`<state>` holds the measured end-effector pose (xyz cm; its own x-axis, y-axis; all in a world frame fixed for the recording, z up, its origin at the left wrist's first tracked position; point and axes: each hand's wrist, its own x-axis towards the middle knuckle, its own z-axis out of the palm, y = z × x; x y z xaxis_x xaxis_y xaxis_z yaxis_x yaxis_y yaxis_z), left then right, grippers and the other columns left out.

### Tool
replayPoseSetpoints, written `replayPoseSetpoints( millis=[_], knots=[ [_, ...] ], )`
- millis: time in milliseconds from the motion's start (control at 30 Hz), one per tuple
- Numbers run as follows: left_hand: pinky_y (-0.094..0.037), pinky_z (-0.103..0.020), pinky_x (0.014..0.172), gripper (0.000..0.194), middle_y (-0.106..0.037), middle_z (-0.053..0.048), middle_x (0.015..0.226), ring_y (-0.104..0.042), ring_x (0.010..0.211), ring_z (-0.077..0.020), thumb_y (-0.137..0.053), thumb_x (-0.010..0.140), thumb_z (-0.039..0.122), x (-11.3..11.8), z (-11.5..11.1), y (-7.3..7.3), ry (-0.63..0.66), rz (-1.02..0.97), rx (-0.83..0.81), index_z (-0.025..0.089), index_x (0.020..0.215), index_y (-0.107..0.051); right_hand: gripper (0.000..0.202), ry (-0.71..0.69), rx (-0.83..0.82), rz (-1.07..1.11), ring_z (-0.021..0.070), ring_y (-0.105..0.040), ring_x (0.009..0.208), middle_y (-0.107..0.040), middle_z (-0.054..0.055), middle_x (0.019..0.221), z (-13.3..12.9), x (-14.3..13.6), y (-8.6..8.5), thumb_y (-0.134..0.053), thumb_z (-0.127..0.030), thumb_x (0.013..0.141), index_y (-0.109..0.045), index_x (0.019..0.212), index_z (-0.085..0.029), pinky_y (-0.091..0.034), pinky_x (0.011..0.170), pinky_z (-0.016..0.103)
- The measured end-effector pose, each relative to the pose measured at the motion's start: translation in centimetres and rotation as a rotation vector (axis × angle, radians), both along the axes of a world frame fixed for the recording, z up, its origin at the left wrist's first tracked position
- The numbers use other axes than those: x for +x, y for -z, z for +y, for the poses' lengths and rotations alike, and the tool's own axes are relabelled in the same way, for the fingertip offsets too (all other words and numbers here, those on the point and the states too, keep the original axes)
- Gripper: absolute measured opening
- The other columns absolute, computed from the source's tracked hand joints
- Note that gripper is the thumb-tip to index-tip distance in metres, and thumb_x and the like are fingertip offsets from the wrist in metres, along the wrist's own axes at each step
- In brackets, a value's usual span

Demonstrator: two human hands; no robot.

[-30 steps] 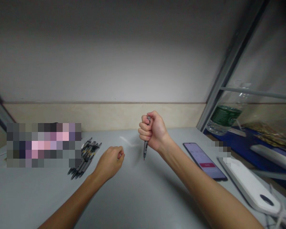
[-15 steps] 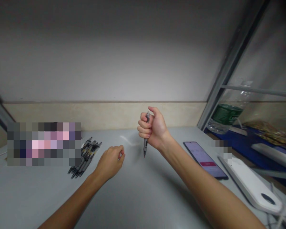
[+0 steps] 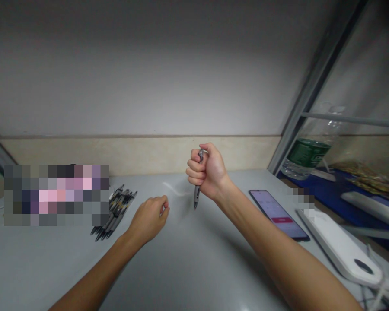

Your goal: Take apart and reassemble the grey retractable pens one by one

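Note:
My right hand (image 3: 207, 169) is raised over the desk, fingers wrapped round a grey click pen (image 3: 197, 194). The pen stands nearly upright, tip down and apart from the desktop. At its upper end, my thumb is bent over the push button and appears to touch it. Lower and to the left, my left hand (image 3: 151, 218) rests on the desk, loosely closed with nothing showing in it. Just left of that hand lies a bunch of similar dark pens (image 3: 115, 214), side by side and slanted.
A phone (image 3: 278, 214) with a lit screen lies right of my right forearm, beside a long white device (image 3: 340, 246) with cables. Beyond the metal frame stands a green-labelled plastic bottle (image 3: 309, 153). A blurred-out patch covers items at the left. A wall (image 3: 142, 155) backs the grey desk (image 3: 168, 272).
My right thumb has come down from above the pen onto its top end. The pen stays in the same grip. My left hand has kept its place; the view has shifted slightly.

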<state>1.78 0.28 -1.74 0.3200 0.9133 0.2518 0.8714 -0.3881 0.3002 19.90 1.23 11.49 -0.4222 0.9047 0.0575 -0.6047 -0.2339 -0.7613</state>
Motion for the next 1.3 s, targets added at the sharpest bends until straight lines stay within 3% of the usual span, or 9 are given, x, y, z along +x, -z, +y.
replayPoseSetpoints(
  millis=[100,267,467,633,833,967,1133,1300],
  knots=[
    [-0.034,-0.025,0.064,0.010,-0.056,-0.001,0.067,-0.053,0.066,-0.0162,-0.044,0.082,0.020,0.0,0.0,0.0,0.007,0.001,0.011,0.021,0.076,-0.052,0.031,0.010,0.017,-0.001,0.0064,-0.001,0.037,-0.011,-0.010,0.039,0.0,0.0,0.1,-0.032,-0.031,0.081,-0.030,0.052,-0.021,-0.007,0.030,0.016],
    [-0.034,-0.025,0.064,0.009,-0.056,0.000,0.066,-0.054,0.066,-0.0161,-0.045,0.081,0.019,-0.1,0.0,0.2,0.001,0.007,0.011,0.021,0.075,-0.051,0.036,0.008,0.014,0.002,0.0056,-0.002,0.037,-0.012,-0.010,0.040,-0.1,0.0,0.0,-0.032,-0.041,0.082,-0.031,0.053,-0.021,-0.009,0.030,0.016],
    [-0.034,-0.025,0.063,0.009,-0.057,-0.001,0.067,-0.053,0.066,-0.0163,-0.045,0.081,0.019,-0.1,0.0,0.1,0.008,0.007,0.015,0.022,0.075,-0.052,0.029,0.031,0.016,-0.007,0.0062,-0.002,0.037,-0.011,-0.010,0.039,0.0,0.0,0.0,-0.032,-0.029,0.080,-0.030,0.052,-0.021,-0.007,0.030,0.016],
    [-0.034,-0.025,0.064,0.009,-0.056,0.000,0.066,-0.053,0.066,-0.0163,-0.045,0.081,0.019,0.0,0.1,0.1,0.004,-0.001,0.011,0.022,0.076,-0.052,0.039,0.005,-0.004,-0.007,0.0053,-0.002,0.036,-0.012,-0.010,0.039,-0.1,0.0,-0.1,-0.036,-0.045,0.083,-0.032,0.053,-0.021,-0.007,0.030,0.016],
    [-0.034,-0.025,0.065,0.008,-0.056,0.000,0.067,-0.053,0.068,-0.0167,-0.045,0.081,0.019,0.0,0.0,0.0,0.011,0.004,0.004,0.022,0.076,-0.051,0.030,0.031,0.021,0.001,0.0060,-0.002,0.036,-0.013,-0.010,0.039,0.1,0.0,0.2,-0.033,-0.030,0.081,-0.032,0.052,-0.021,-0.007,0.030,0.017],
    [-0.035,-0.026,0.066,0.009,-0.056,-0.001,0.067,-0.053,0.069,-0.0171,-0.044,0.082,0.020,-0.1,-0.1,0.0,0.019,0.004,0.008,0.022,0.077,-0.051,0.035,0.006,0.016,-0.038,0.0058,-0.007,0.035,-0.018,-0.010,0.041,0.2,0.3,0.3,-0.035,-0.042,0.084,-0.038,0.057,-0.020,-0.010,0.031,0.017],
    [-0.035,-0.026,0.066,0.008,-0.057,-0.001,0.068,-0.052,0.070,-0.0172,-0.044,0.081,0.019,0.0,-0.1,-0.1,0.026,0.007,0.009,0.021,0.077,-0.051,0.032,0.075,-0.010,-0.146,0.0068,-0.024,0.037,-0.033,-0.007,0.048,0.3,1.7,1.9,-0.037,-0.045,0.085,-0.051,0.074,-0.018,-0.021,0.034,0.017],
    [-0.035,-0.026,0.066,0.009,-0.058,-0.002,0.070,-0.053,0.071,-0.0173,-0.044,0.081,0.018,0.1,-0.2,-0.2,0.020,0.016,-0.006,0.021,0.077,-0.052,0.027,0.197,-0.090,-0.168,0.0065,-0.007,0.036,-0.018,-0.010,0.043,0.5,3.2,3.7,-0.036,-0.035,0.084,-0.037,0.061,-0.020,-0.007,0.033,0.017]
  ],
)
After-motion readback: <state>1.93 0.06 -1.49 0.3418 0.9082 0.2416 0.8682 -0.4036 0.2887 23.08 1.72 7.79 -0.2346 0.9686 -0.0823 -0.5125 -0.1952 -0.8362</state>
